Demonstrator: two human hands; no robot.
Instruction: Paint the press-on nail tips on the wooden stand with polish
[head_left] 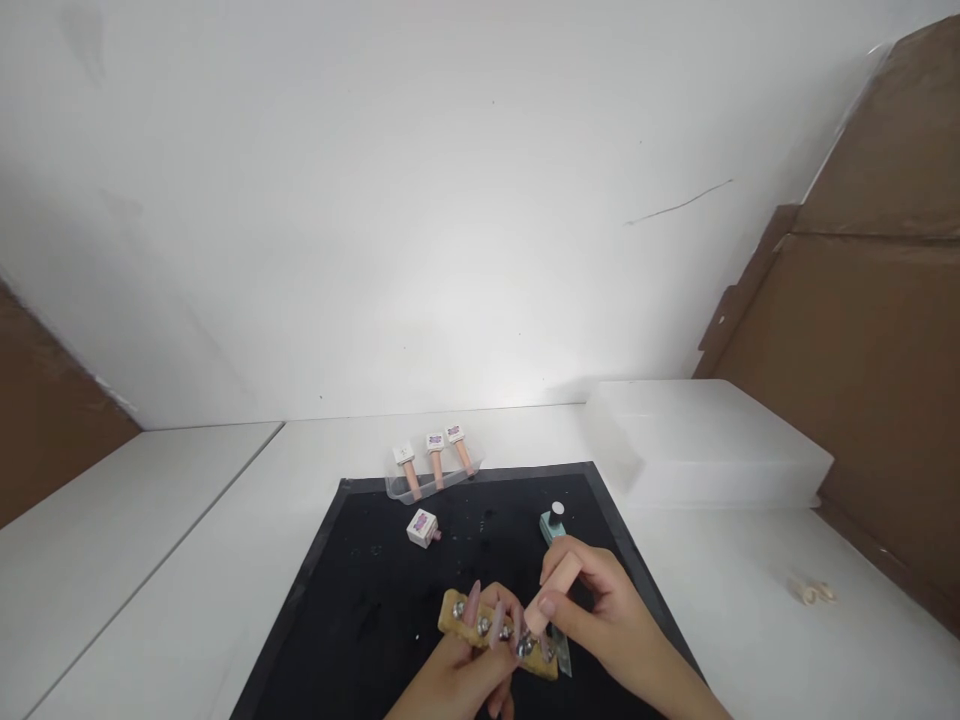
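Over the black mat, roomy toward its left edge, the left hand grips a yellow stand of pointed pink nails while the right hand pinches a peach cap.

Bright central wall (dimmer corners)

One camera sits on the person's head – it looks forward and down from above the hands. The left hand and right hand look small, low down near the middle. The bottom edge cuts off the black mat. Up top – and taking the most room – is the white wall ahead.
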